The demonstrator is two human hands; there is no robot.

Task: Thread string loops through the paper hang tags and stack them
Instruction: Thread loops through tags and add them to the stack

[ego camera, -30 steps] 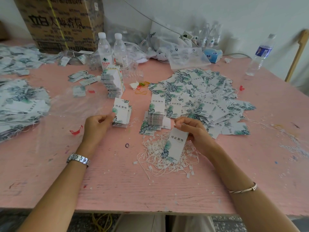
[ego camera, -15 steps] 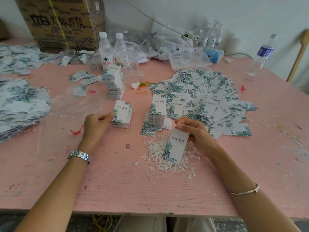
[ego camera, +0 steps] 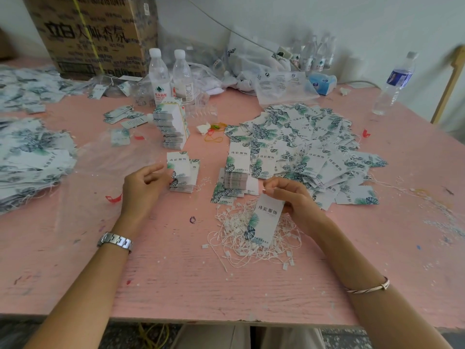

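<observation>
I'm looking down on a pink-painted wooden table [ego camera: 176, 285], its grain raised and its paint flecked and scuffed, set against a plain white wall [ego camera: 352, 21]. At the far left corner stands a printed cardboard box [ego camera: 95, 34]. Along the left edge lie loose heaps of leaf-printed paper tags [ego camera: 32, 157], with threads trailing from them. A crumpled clear plastic sheet [ego camera: 100, 159] spreads from there toward the middle.

The left hand [ego camera: 143, 187], with a steel watch [ego camera: 115, 241] on its wrist, hovers with its fingers loosely apart and gripping nothing. Its tips are just beside a small stack [ego camera: 183, 175] of rectangular tags, and I cannot tell whether they touch. Behind that, a taller bundled stack [ego camera: 173, 127] leans, and two clear water bottles [ego camera: 159, 74] stand further back.

Right of centre sits a squared stack [ego camera: 236, 172]. Nearer the front edge is a tangled nest of thin white string loops [ego camera: 239, 238] with small plastic tabs. Over the nest the right hand [ego camera: 294, 197], with a thin metal bangle [ego camera: 367, 288] on its forearm, pinches the top end of one hang tag [ego camera: 264, 220]. The tag is white card with a green and blue leaf print, and it hangs tilted.

Behind it a wide fanned heap [ego camera: 314, 147] of tags spreads toward the right edge. Crumpled plastic bags [ego camera: 276, 84] and a blue-labelled bottle [ego camera: 395, 84] line the far edge.
</observation>
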